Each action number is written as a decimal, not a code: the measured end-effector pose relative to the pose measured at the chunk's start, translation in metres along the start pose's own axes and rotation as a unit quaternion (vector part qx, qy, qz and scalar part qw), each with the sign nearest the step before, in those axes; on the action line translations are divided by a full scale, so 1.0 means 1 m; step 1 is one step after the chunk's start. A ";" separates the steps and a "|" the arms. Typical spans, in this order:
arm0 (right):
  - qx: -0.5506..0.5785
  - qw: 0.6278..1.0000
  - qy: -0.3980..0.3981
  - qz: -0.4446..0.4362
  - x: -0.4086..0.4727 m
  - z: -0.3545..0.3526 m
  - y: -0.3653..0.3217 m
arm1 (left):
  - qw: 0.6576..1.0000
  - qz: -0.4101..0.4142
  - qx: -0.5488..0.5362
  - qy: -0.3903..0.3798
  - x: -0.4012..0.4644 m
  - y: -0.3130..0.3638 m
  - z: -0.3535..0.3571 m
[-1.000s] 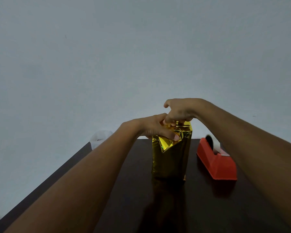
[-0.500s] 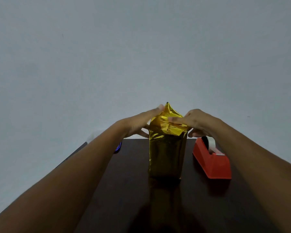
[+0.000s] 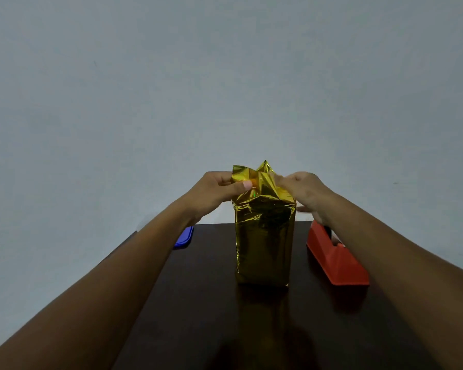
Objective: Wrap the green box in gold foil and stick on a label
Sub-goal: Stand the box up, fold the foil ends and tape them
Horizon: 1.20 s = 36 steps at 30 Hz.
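Gold-foil-wrapped tall box [image 3: 263,244] stands upright on the dark table [image 3: 211,303], loose top flaps between left hand [image 3: 219,188], pinching foil, and right hand [image 3: 302,190], fingers blurred, both equally near.

Gold foil [image 3: 263,236] around box: metallic, mirror-glossy, smooth on the sides, crumpled and creased at the top where the flaps bunch. Tabletop [image 3: 203,303]: dark wood look, polished, glossy enough to reflect the foil in front of the box. Tape dispenser [image 3: 337,259] near right edge: red plastic, smooth, semi-matt. Lid-like flat thing [image 3: 184,237] near far left corner: blue plastic, smooth, slight sheen. Wall [image 3: 225,76] behind: matt, plain grey paint.
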State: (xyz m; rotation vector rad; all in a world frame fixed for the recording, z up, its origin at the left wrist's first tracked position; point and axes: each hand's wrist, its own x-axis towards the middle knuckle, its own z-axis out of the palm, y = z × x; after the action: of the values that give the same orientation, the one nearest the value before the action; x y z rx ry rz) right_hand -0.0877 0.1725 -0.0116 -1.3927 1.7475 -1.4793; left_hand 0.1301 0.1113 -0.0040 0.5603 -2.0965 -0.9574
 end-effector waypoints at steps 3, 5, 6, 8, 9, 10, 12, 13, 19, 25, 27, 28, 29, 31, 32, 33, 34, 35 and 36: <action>0.047 0.992 0.015 -0.113 -0.011 -0.002 -0.014 | 0.999 -0.024 -0.034 0.025 0.007 0.002 0.008; 0.047 0.988 -0.016 -0.143 -0.018 -0.003 -0.021 | 0.996 -0.042 -0.061 0.051 0.012 0.003 0.012; 0.034 0.987 -0.025 -0.152 -0.019 -0.002 -0.022 | 0.995 -0.047 -0.067 0.060 0.013 0.003 0.014; 0.005 0.986 -0.029 -0.165 -0.018 -0.001 -0.020 | 0.994 -0.049 -0.067 0.073 0.015 -0.001 0.015; 0.002 0.986 -0.027 -0.166 -0.016 0.000 -0.020 | 0.993 -0.050 -0.070 0.078 0.015 -0.003 0.015; 0.007 0.986 -0.021 -0.163 -0.014 0.002 -0.020 | 0.992 -0.052 -0.077 0.081 0.015 -0.005 0.015; 0.026 0.988 -0.016 -0.150 -0.010 0.004 -0.020 | 0.991 -0.048 -0.095 0.085 0.013 -0.007 0.016; 0.033 0.989 -0.018 -0.141 -0.010 0.005 -0.022 | 0.990 -0.042 -0.096 0.094 0.011 -0.008 0.016; 0.082 0.990 -0.020 -0.110 -0.008 0.011 -0.032 | 0.962 0.077 0.000 0.261 -0.005 -0.028 0.020; 0.088 0.988 -0.033 -0.123 -0.010 0.015 -0.035 | 0.971 0.113 0.093 0.188 -0.008 -0.042 0.030; 0.093 0.987 -0.038 -0.125 -0.011 0.014 -0.033 | 0.979 0.096 0.050 0.170 -0.004 -0.039 0.033; 0.094 0.987 -0.039 -0.125 -0.011 0.013 -0.033 | 0.983 0.095 0.029 0.153 -0.002 -0.037 0.034; 0.093 0.987 -0.042 -0.125 -0.011 0.012 -0.032 | 0.986 0.098 0.011 0.133 -0.002 -0.033 0.035; 0.091 0.986 -0.055 -0.127 -0.011 0.009 -0.031 | 0.990 0.100 -0.013 0.096 -0.002 -0.027 0.035; 0.085 0.986 -0.067 -0.127 -0.010 0.007 -0.031 | 0.992 0.093 -0.020 0.083 -0.002 -0.026 0.035; 0.074 0.986 -0.080 -0.124 -0.011 0.006 -0.031 | 0.994 0.083 -0.022 0.070 -0.001 -0.026 0.034; 0.062 0.986 -0.094 -0.121 -0.011 0.004 -0.031 | 0.995 0.076 -0.021 0.055 0.000 -0.027 0.033; 0.050 0.986 -0.108 -0.117 -0.011 0.003 -0.032 | 0.997 0.069 -0.021 0.038 0.000 -0.026 0.032; 0.044 0.985 -0.118 -0.114 -0.011 0.003 -0.032 | 0.998 0.062 -0.026 0.020 0.000 -0.026 0.032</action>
State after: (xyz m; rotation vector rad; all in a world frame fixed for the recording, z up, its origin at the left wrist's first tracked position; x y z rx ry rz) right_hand -0.0689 0.1836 0.0138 -1.6901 1.3988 -1.4178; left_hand 0.1076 0.1093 -0.0380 0.4153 -2.0402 -0.9194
